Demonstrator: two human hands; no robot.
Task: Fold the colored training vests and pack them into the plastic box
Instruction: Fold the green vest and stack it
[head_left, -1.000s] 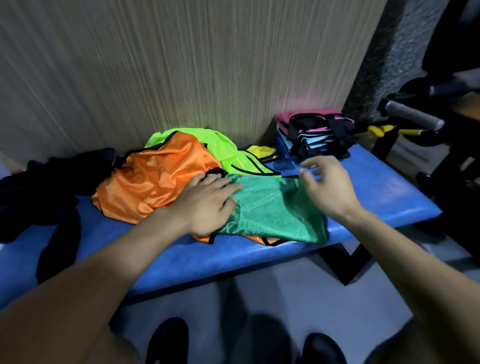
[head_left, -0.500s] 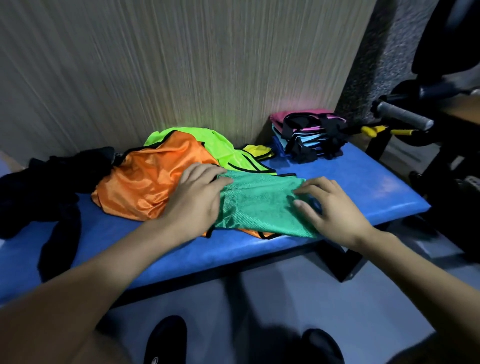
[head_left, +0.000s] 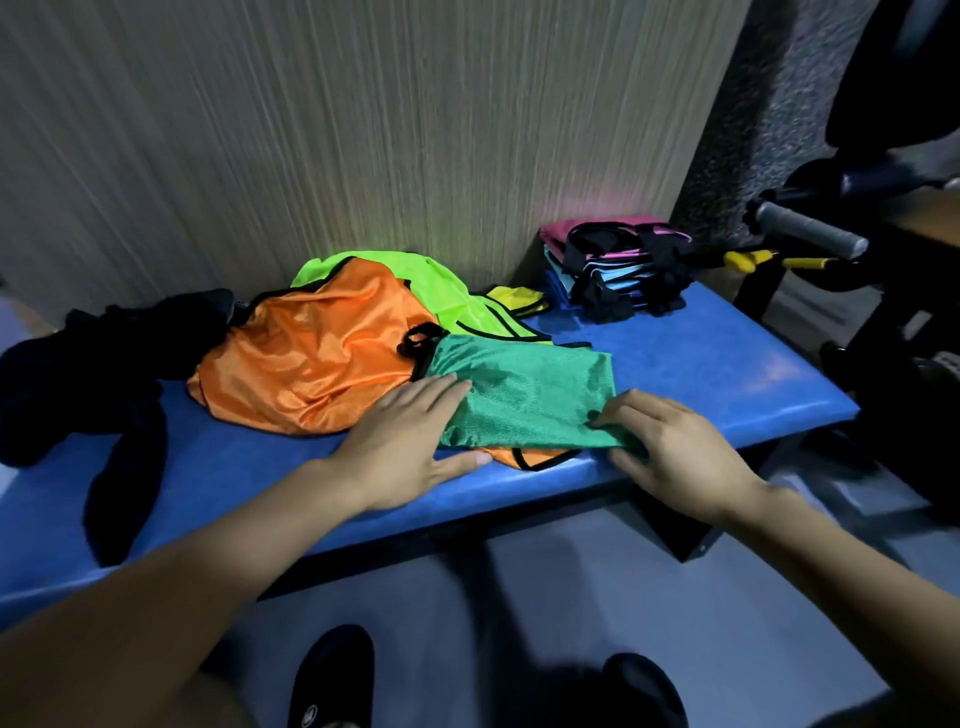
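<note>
The green vest (head_left: 524, 397) lies folded at the front of the blue worktop (head_left: 701, 364), its near edge overlapping the orange vest (head_left: 317, 353) beneath it. A second ago the right hand (head_left: 670, 447) was up at the vest's far corner, holding cloth off the surface; half a second ago it had come down flat on the right side. Now it sits at the near right corner, thumb and fingers curled onto the edge and pinching it. The left hand (head_left: 410, 441) has slid from the vest's left middle down toward its near left edge, and rests there flat with fingers straight, pressing the cloth where green meets orange.

So the fold looks laid over and smoothed, and both hands now frame the near edge. That reads as either squaring the fold or getting ready for the next one, probably across the width.

Behind, a lime vest (head_left: 431, 280) and a yellow vest (head_left: 519, 301) wait unfolded against the wall. A folded stack (head_left: 613, 270) of pink and blue vests stands at the far right of the worktop, well apart from the green one. Dark clothing (head_left: 104, 358) lies at the left end. No plastic box is in view, so packing seems some way off.
</note>
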